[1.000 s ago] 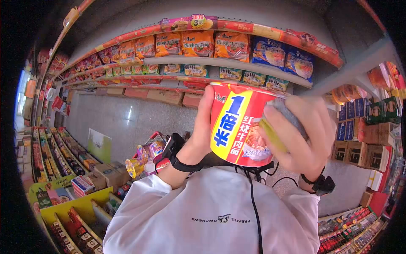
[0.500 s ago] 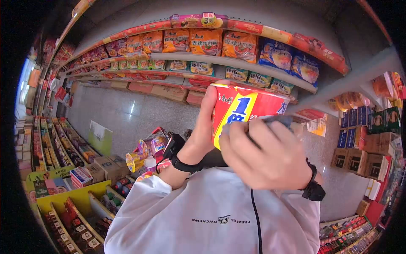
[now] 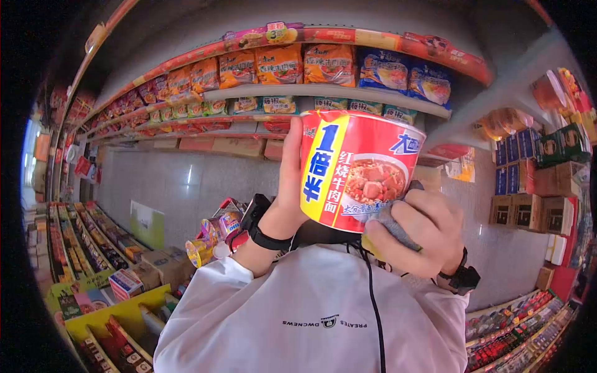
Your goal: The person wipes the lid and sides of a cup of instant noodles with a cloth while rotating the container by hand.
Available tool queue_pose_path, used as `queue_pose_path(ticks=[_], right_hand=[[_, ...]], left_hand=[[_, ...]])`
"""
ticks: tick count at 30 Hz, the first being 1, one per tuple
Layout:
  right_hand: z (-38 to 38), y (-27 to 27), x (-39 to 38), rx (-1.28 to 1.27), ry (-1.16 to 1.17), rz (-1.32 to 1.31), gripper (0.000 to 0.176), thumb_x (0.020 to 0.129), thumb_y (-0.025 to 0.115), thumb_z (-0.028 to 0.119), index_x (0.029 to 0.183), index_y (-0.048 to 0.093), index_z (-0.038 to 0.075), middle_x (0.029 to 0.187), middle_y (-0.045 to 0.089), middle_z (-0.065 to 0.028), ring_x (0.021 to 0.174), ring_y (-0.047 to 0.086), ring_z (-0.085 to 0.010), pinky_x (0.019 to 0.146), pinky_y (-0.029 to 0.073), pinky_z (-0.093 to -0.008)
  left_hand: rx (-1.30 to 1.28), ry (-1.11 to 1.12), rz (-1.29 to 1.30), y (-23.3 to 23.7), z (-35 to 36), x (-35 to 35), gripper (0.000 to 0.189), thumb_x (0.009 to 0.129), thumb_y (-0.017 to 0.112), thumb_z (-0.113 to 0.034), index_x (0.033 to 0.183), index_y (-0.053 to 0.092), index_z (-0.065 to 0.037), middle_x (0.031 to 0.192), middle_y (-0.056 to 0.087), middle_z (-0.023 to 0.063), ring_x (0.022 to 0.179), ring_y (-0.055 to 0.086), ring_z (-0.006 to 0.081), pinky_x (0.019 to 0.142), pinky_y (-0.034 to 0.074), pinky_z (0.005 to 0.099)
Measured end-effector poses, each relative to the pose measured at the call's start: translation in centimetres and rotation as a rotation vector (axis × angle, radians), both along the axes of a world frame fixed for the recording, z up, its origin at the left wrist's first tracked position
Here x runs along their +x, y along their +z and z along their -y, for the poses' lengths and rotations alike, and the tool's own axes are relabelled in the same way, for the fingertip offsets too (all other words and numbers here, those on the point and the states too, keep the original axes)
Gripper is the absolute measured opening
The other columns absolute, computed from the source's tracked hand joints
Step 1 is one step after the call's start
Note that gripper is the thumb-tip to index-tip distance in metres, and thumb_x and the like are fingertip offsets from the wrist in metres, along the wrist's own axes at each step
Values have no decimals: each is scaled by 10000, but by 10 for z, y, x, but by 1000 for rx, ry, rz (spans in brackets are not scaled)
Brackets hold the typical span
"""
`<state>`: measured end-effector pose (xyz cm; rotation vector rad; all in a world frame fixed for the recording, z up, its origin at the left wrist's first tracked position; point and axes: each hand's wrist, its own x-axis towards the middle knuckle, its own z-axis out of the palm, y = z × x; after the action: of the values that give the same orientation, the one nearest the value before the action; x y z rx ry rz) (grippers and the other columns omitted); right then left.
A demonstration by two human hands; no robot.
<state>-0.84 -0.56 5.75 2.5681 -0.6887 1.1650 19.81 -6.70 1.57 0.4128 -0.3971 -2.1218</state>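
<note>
A red and yellow instant noodle cup (image 3: 367, 161) is held up in front of my chest, its printed front showing a bowl of noodles. My left hand (image 3: 291, 180) grips the cup's left side, thumb up along its edge; its other fingers are hidden behind. Low on the cup's right side, my right hand (image 3: 423, 227) is closed around a grey cloth (image 3: 398, 227) with a yellowish part. The cloth touches or nearly touches the cup's lower edge. Both wrists wear black straps.
Ahead, a shelf (image 3: 280, 94) carries orange and blue noodle packets. A shopping basket (image 3: 231, 205) with several noodle cups (image 3: 199, 253) stands at lower left. Slanted goods racks (image 3: 93, 248) line the left, and cartons (image 3: 553, 214) are stacked at right.
My right hand with the cloth has moved down and right from the cup's front to its lower right edge, uncovering the printed bowl. The cup has shifted slightly left and appears larger.
</note>
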Motion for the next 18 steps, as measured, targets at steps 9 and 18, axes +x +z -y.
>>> queue_pose_path(ticks=[9,18], right_hand=[[4,9,-8,60,-16,64,386,627,847,209,983,725,127,959,583,-92,790,595,-287,599,524,-377],[39,35,10,-81,-153,7,415,550,682,197,953,708,103,944,616,-73,712,585,-199,512,478,-263]], left_hand=[[20,4,98,3,-1,-2,840,966,361,-730,1415,490,-33,1330,632,174,1147,674,287,994,550,413],[-168,87,252,4,-11,7,789,1007,305,-685,1431,466,-41,1369,605,158,1182,652,244,1005,536,393]])
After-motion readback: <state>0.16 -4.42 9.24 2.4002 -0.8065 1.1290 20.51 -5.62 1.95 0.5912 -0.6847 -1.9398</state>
